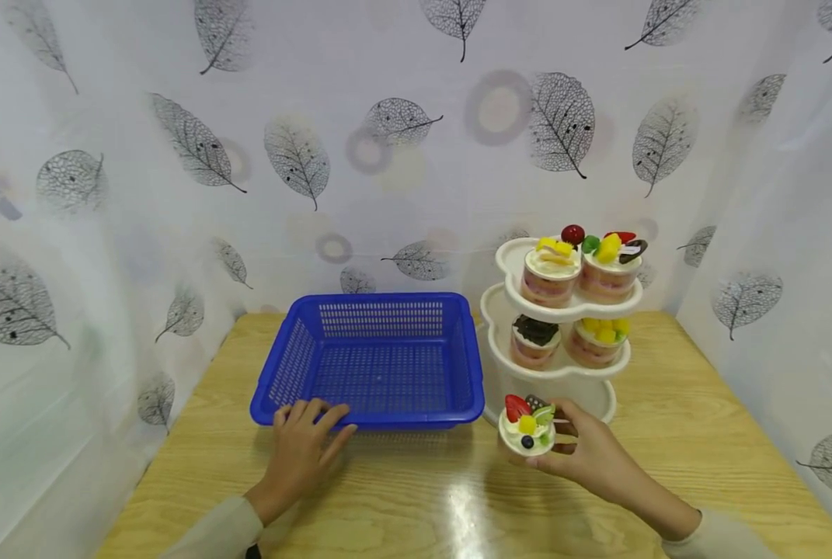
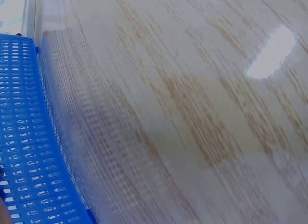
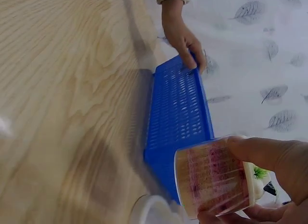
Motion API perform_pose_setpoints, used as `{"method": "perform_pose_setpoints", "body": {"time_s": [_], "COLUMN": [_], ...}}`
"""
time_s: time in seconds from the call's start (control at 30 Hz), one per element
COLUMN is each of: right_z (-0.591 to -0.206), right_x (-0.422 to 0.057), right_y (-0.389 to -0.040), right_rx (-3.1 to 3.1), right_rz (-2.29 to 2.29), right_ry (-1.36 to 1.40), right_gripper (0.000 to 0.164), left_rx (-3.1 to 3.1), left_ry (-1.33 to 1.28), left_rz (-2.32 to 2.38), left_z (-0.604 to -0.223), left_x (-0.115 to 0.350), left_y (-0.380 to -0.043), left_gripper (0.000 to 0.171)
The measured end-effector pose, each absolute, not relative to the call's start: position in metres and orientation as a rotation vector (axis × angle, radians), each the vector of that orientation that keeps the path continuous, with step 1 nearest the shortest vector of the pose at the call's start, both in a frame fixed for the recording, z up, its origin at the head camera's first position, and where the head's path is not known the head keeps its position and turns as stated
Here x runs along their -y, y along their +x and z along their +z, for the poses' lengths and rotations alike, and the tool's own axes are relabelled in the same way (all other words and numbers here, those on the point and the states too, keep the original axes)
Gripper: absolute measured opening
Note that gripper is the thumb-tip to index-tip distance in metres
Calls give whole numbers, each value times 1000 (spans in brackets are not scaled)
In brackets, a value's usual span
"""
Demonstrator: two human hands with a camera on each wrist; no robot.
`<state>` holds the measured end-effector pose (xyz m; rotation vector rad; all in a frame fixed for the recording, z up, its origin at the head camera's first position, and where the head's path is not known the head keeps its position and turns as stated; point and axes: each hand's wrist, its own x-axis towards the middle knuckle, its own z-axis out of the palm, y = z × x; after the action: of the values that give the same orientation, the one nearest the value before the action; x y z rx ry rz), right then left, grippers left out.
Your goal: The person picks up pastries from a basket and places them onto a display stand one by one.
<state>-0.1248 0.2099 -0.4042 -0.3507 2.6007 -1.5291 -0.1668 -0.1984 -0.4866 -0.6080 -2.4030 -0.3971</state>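
Note:
My right hand [image 1: 593,453] grips a clear dessert cup [image 1: 525,439] by its side, in front of the tiered stand [image 1: 600,404]. Cream, a strawberry slice, kiwi, a yellow cube and a blueberry top this cup. Pink and tan cake layers show through the cup wall [image 3: 214,178] in the right wrist view. My left hand [image 1: 302,450] holds the near rim of a blue plastic basket [image 1: 381,423] at its left part, fingers over the rim and thumb outside. The left wrist view shows mainly the basket's slotted wall [image 2: 31,137], with that hand barely in frame.
Two dessert cups stand on the stand's top tier [image 1: 562,313], including a yellow-fruit cup [image 1: 550,283]. The middle tier [image 1: 555,374] bears a chocolate-topped cup [image 1: 533,349] and a yellow-cube cup [image 1: 595,349]. Leaf-patterned sheeting [image 1: 402,186] surrounds the wooden table [image 1: 388,505] at back and sides.

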Motion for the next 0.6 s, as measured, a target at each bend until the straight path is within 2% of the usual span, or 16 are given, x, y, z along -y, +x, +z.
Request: {"method": "perform_pose_setpoints", "body": {"time_s": [0.37,0.6], "right_z": [-433,-444], "right_x": [-240,-261], "right_y": [-136,-151], "right_rx": [-2767,-2711], "right_rz": [-1311,-1377], "right_ry": [-153,-40], "right_gripper": [77,79], "left_rx": [2360,2392], "left_ry": [-617,-612], "left_rz": [-394,-399], "left_z": [-486,-486], "left_x": [198,197], "left_y": [-167,-167], "left_gripper": [32,33]}}
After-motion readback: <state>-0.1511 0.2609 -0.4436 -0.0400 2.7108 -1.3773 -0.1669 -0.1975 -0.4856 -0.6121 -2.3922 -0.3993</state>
